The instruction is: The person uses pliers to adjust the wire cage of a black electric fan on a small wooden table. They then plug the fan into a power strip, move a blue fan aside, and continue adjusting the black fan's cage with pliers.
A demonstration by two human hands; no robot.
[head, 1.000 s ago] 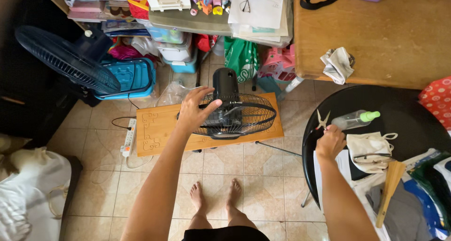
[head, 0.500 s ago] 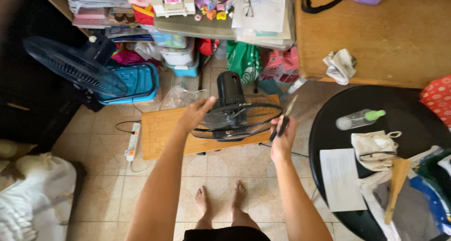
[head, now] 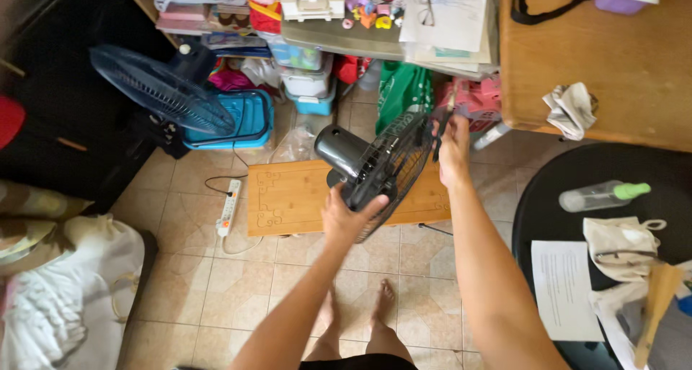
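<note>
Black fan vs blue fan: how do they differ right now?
The black fan is held by both hands: left hand at its lower grille, right hand at the rim with a thin dark tool. The blue fan stands untouched by the dark cabinet. The black fan sits above the wooden board; the blue one is farther left. Both have round grilles.

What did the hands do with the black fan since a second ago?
The right hand left the round black table, took a thin dark tool from it, and now holds it up at the rim of the black fan. The left hand tipped the fan up from lying flat and grips its lower edge. The wooden board and spray bottle stayed put.
</note>
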